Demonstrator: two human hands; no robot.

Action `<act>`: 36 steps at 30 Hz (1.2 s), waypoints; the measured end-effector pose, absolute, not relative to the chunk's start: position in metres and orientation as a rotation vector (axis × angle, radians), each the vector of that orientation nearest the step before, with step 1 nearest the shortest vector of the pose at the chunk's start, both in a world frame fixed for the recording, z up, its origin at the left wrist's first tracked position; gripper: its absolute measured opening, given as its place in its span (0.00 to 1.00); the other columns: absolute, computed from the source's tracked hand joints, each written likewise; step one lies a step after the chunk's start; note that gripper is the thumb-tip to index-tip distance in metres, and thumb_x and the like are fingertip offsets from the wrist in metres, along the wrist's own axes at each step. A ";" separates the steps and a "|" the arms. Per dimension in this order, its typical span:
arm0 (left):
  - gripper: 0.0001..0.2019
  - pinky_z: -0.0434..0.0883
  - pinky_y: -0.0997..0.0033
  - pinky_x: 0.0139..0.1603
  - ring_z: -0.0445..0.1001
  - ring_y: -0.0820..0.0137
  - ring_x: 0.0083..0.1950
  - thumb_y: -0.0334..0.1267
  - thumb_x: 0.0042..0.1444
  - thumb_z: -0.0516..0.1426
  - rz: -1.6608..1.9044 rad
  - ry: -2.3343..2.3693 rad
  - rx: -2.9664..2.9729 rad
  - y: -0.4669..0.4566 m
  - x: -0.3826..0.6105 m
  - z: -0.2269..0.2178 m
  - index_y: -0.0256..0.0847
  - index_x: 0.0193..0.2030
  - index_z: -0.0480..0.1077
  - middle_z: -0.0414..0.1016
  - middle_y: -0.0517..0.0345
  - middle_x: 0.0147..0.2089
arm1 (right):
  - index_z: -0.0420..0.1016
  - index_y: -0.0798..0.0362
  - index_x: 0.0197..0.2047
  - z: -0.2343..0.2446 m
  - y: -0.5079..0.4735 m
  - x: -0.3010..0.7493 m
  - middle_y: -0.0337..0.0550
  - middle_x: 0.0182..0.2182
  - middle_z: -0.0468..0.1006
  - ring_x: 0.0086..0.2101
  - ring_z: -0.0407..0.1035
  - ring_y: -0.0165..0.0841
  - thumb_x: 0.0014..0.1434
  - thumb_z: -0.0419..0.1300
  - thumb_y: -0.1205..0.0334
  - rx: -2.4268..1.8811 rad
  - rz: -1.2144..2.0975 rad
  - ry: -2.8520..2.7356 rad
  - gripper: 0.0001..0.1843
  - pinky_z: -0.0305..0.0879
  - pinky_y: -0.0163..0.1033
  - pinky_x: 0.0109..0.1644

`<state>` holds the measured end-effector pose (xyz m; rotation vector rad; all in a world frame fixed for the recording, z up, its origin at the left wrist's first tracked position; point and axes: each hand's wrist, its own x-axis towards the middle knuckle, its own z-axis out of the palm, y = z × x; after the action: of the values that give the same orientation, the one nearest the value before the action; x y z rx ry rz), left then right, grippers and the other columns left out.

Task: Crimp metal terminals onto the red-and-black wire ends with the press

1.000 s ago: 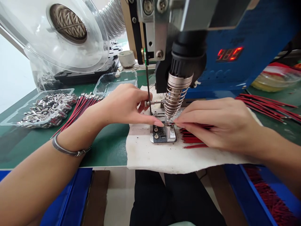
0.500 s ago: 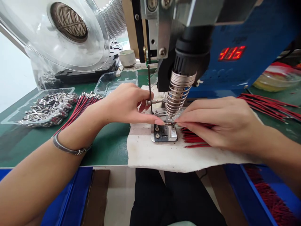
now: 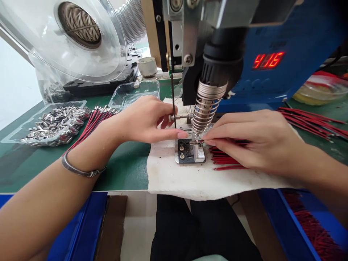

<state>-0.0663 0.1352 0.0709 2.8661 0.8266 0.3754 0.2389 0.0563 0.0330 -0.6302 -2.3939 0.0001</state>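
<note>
My right hand [image 3: 250,139] pinches a thin red-and-black wire between thumb and fingertips. A small metal end piece [image 3: 194,142] at the wire's tip lies over the little metal fixture [image 3: 199,156], just below the coil-wrapped nozzle [image 3: 205,108]. My left hand [image 3: 152,119] is left of the nozzle, thumb stretched out and apart from its curled fingers. Those fingers are beside a thin upright rod [image 3: 173,98] and a small metal knob [image 3: 171,118]; whether they touch the knob, I cannot tell. The left thumb tip hovers just above and left of the end piece.
Red-and-black wires [image 3: 228,161] lie on the white cloth [image 3: 174,183] under my right hand. At left are a clear tray [image 3: 11,136] of metal parts and a wire bundle [image 3: 94,121]. A blue machine [image 3: 272,87] and a transparent hood [image 3: 114,43] stand behind.
My left thumb has lifted slightly up and left, off the end piece, which now shows more fully. My right hand stays nearly in place. The red display digits have changed.
</note>
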 end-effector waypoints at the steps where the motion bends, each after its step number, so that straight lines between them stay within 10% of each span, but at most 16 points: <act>1: 0.28 0.67 0.59 0.38 0.72 0.65 0.30 0.66 0.74 0.65 0.368 0.830 2.875 0.136 -0.067 0.070 0.47 0.32 0.74 0.82 0.57 0.29 | 0.92 0.48 0.51 0.033 0.056 0.239 0.42 0.43 0.95 0.37 0.88 0.34 0.85 0.66 0.68 -0.633 0.011 -2.389 0.12 0.82 0.38 0.42; 36: 0.32 0.68 0.57 0.38 0.72 0.65 0.30 0.74 0.70 0.64 0.351 0.831 2.854 0.135 -0.065 0.074 0.48 0.31 0.71 0.80 0.57 0.29 | 0.90 0.50 0.52 0.032 0.057 0.237 0.43 0.43 0.94 0.38 0.87 0.35 0.87 0.64 0.68 -0.601 0.019 -2.409 0.12 0.78 0.39 0.41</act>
<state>-0.0648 0.1353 0.0741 2.8536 0.8310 0.3515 0.2368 0.0568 0.0322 -0.6014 -2.4086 0.0187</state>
